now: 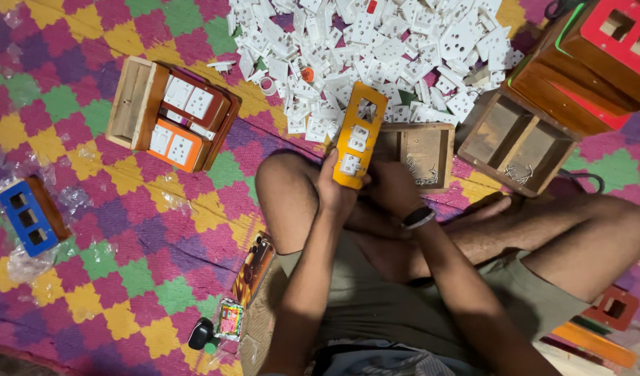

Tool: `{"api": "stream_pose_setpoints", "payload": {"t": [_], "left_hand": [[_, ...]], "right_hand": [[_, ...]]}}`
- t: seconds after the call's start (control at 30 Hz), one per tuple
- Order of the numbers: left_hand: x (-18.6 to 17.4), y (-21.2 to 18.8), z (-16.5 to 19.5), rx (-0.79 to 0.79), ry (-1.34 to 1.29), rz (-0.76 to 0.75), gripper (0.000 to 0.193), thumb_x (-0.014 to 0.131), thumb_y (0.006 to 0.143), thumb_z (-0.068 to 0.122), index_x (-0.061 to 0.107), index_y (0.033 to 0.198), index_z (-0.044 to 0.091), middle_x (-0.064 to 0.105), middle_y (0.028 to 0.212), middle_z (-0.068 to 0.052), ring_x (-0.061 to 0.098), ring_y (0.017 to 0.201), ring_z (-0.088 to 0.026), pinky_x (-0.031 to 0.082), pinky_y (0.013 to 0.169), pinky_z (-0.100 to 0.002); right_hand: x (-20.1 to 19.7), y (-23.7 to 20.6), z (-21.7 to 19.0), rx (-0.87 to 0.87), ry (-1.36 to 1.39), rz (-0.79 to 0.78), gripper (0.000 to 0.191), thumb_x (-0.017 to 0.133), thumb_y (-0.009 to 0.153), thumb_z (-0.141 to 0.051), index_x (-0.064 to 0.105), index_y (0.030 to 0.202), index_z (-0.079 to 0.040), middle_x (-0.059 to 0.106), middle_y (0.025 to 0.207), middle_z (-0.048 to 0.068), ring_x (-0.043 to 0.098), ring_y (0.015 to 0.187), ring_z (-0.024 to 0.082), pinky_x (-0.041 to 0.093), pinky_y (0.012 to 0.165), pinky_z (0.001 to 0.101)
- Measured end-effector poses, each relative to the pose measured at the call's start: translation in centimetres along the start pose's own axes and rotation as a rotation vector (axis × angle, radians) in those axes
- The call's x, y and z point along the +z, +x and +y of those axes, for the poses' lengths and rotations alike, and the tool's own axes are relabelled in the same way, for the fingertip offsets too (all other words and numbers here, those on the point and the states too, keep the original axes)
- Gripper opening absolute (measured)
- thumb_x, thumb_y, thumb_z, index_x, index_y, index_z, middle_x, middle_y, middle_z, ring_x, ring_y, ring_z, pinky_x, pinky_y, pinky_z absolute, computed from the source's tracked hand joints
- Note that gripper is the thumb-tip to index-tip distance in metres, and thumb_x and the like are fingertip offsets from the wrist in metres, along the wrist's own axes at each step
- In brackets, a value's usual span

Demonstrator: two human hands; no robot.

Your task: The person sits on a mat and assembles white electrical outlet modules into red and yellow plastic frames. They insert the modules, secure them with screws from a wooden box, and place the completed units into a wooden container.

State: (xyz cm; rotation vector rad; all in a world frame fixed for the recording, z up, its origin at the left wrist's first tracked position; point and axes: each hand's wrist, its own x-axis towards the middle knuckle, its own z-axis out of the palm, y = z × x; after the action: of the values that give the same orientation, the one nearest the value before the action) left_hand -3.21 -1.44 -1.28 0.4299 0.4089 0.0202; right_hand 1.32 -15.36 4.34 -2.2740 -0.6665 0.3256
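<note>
left hand (336,184) clamped on long yellow plastic switch plate (360,134); right hand (392,186) behind, grip unclear | risk: white socket inserts (350,164) may pop loose if pressed unevenly

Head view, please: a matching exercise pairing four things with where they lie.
Things:
1. yellow plastic switch plate
2. blue plastic plate on a wooden box
3. heap of white plastic sockets
4. red plastic plate on a wooden box

Places:
A. top right corner
B. far left on the mat
C. held in the left hand
D. top centre on the mat

Pairs: 1-C, 2-B, 3-D, 4-A
</note>
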Motion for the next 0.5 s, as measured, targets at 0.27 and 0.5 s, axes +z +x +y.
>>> {"api": "stream_pose_setpoints", "payload": {"t": [0.27, 0.5], "left_hand": [[0.4, 0.1, -0.3, 0.002, 0.040, -0.040, 0.045, 0.047, 0.105, 0.041, 0.059, 0.133, 0.009, 0.072, 0.115, -0.009, 0.068, 0.096, -0.023, 0.056, 0.070, -0.039], [2.2, -0.9, 0.8, 0.102, 0.244, -0.078, 0.057, 0.047, 0.106, 0.036, 0.046, 0.155, 0.007, 0.061, 0.137, -0.010, 0.061, 0.117, -0.022, 0.051, 0.083, -0.037]], "right_hand": [[-0.3, 0.0, 0.3, -0.008, -0.079, -0.053, 0.020, 0.074, 0.075, -0.019, 0.073, 0.090, -0.006, 0.070, 0.085, 0.020, 0.067, 0.080, 0.043, 0.054, 0.072, 0.0529], [-2.7, -0.5, 1.3, 0.061, 0.076, 0.203, 0.014, 0.078, 0.085, -0.011, 0.074, 0.096, -0.004, 0.069, 0.079, 0.012, 0.065, 0.070, 0.027, 0.052, 0.064, 0.0400]]}}
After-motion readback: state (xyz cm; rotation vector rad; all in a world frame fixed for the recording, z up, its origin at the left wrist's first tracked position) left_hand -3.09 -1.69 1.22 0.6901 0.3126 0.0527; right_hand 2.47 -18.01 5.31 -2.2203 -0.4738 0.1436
